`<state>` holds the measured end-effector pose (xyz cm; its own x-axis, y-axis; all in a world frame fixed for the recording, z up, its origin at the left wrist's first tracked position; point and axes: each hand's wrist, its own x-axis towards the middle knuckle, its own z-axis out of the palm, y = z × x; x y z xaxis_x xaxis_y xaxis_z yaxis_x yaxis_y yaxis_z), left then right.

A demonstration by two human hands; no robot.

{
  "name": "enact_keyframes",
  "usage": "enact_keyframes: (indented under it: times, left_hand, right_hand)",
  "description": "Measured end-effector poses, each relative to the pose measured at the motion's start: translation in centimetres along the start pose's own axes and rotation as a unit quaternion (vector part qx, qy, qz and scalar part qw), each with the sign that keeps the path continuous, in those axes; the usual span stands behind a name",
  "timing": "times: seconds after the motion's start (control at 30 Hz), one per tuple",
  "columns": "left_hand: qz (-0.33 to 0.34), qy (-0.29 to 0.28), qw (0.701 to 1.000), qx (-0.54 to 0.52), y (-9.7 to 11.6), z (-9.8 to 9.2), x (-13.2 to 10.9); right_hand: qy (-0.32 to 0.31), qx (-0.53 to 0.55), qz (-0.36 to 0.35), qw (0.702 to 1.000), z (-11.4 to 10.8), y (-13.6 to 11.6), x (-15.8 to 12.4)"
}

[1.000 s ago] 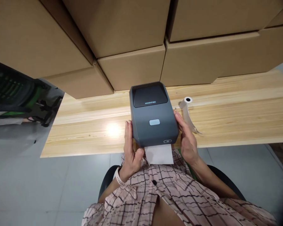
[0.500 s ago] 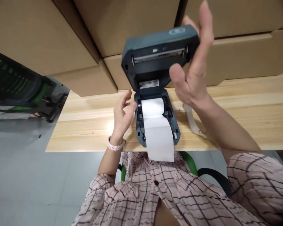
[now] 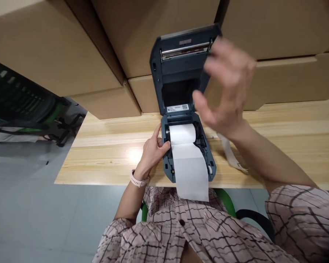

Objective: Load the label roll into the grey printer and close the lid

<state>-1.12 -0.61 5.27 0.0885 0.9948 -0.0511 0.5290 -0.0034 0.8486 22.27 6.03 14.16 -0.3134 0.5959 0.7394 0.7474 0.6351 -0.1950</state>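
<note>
Since half a second ago the hinged lid (image 3: 178, 69) of the dark grey plastic label printer (image 3: 166, 162) has swung further back and now stands upright against the boxes. The right hand has come off it, and the left hand has closed in on the printer's base.

Far left: a dark frame with green parts (image 3: 24, 106) on the floor, blurred and not identifiable.

Upper left to right: stacked brown cardboard boxes (image 3: 52, 54), all closed, contents not visible.

Below them: a pale wooden table (image 3: 104, 157), with the printer standing at its near edge.

Left hand (image 3: 152, 149), with a pink wrist strap (image 3: 139, 179): fingers loosely bent, resting on the left wall of the printer base, thumb at the roll's left end. It grips nothing.

Printer bay: open, containing one white paper roll (image 3: 182, 134) seated across it. Its free white sheet (image 3: 193, 179) runs out the front and hangs over the table edge.

Right hand (image 3: 227, 91): raised, open, fingers spread, motion-blurred, empty. Its fingertips lie over the lid's right corner; contact cannot be determined.

Right of the printer: a loose white paper strip (image 3: 230, 156) on the table, partly hidden by the right forearm.
</note>
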Motion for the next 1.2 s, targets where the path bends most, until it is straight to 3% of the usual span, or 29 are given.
enact_keyframes:
  times: [0.07,0.17,0.23,0.4,0.53,0.67,0.8,0.9,1.03,1.2]
  left_hand:
    - [-0.004,-0.002,1.000,0.008,0.3,0.0,0.1]
    - [-0.003,-0.005,1.000,0.026,0.6,-0.1,0.4]
    - [0.007,-0.011,0.999,0.039,0.7,-0.2,0.5]
    - [0.033,-0.018,0.998,0.050,0.8,-0.6,0.5]
    - [0.024,-0.023,0.999,0.043,0.9,-0.6,0.4]
    - [0.014,-0.026,0.999,0.044,1.0,-0.6,0.4]
    - [0.018,-0.022,0.998,0.052,1.0,-0.5,0.4]
    - [0.025,-0.017,0.998,0.057,0.9,-0.5,0.4]
    - [0.025,-0.017,0.999,0.045,0.7,-0.4,0.4]
    - [0.019,-0.011,0.999,0.025,0.5,-0.3,0.3]
  right_hand:
    - [-0.127,0.034,-0.033,0.991,0.5,-0.6,-2.3]
    - [-0.338,0.061,-0.063,0.937,2.1,-0.1,-4.2]
    - [-0.397,0.060,-0.083,0.912,3.3,0.7,-4.3]
    - [-0.445,0.091,-0.064,0.889,4.9,1.3,-2.7]
    - [-0.448,0.171,-0.068,0.875,3.6,1.5,-1.8]
    - [-0.393,0.324,-0.031,0.860,-0.4,3.3,-1.6]
    - [-0.285,0.348,0.047,0.892,-5.0,6.8,-2.5]
    - [-0.232,0.266,0.096,0.931,-6.6,9.6,-3.5]
    - [-0.214,0.167,0.194,0.943,-4.4,11.8,-4.8]
    - [-0.203,0.237,0.234,0.921,2.1,12.9,-6.3]
